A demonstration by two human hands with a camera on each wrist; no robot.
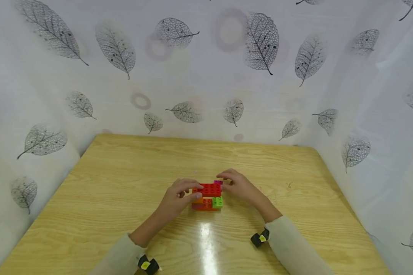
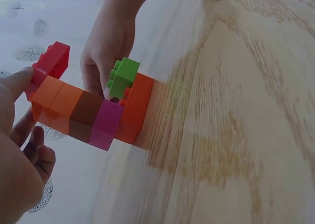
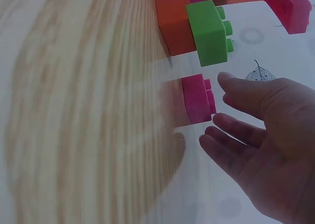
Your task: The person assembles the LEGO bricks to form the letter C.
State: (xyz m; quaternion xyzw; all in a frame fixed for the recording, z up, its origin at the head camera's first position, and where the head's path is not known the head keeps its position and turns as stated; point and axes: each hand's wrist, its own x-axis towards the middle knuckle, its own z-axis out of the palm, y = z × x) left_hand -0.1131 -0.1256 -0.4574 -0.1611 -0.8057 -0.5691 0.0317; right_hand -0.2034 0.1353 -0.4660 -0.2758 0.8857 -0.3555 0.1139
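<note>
A toy-brick structure stands on the table, with an orange-red base brick (image 2: 140, 106) at the bottom. From one end rises a column of a purple-pink brick (image 2: 105, 123), a brown brick (image 2: 85, 115) and orange bricks (image 2: 58, 102). A long red brick (image 1: 211, 190) juts out from the top of the column. On the base's other end sits a green brick (image 2: 123, 78). My left hand (image 1: 173, 198) pinches the red brick at the column top. Beside a loose pink brick (image 3: 197, 100) on the table, my right hand (image 3: 275, 135) has its fingers apart, holding nothing.
The wooden table (image 1: 141, 160) has light glaring off its front middle. Curtains (image 1: 199, 76) printed with leaves hang behind and along both sides. A small black camera (image 1: 259, 238) is strapped at the right wrist, another black camera (image 1: 148, 265) at the left.
</note>
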